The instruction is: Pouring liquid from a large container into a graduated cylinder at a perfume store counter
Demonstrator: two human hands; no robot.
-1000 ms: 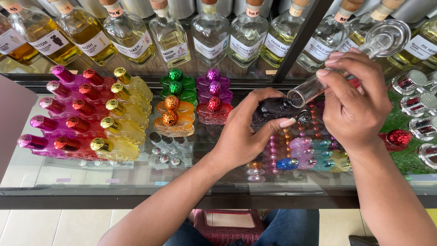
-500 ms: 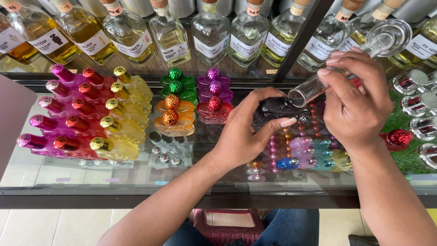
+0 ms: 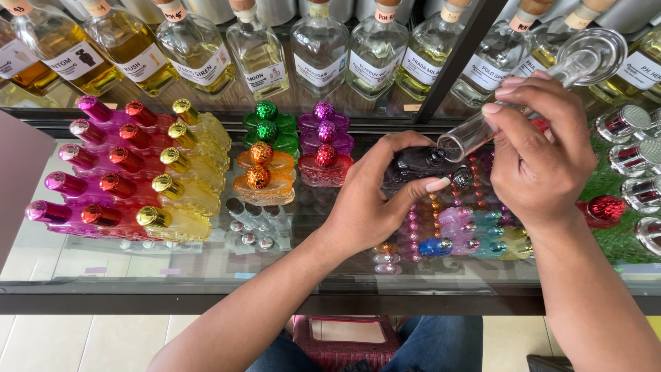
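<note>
My left hand (image 3: pixel 368 200) grips a small dark perfume bottle (image 3: pixel 416 164) on top of the glass counter (image 3: pixel 206 265), thumb along its near side. A clear glass cylinder (image 3: pixel 530 93) with a round base is in my right hand (image 3: pixel 537 155), tipped so its open mouth points down at the dark bottle's neck. The two hands are close together, right of centre.
A row of large corked bottles (image 3: pixel 258 52) with clear and yellow liquid stands along the back. Under the glass lie pink, red and yellow bottles (image 3: pixel 131 172), green, orange and purple ones (image 3: pixel 289 148), and small coloured vials (image 3: pixel 454 231). Silver-capped bottles (image 3: pixel 637 148) sit at the right.
</note>
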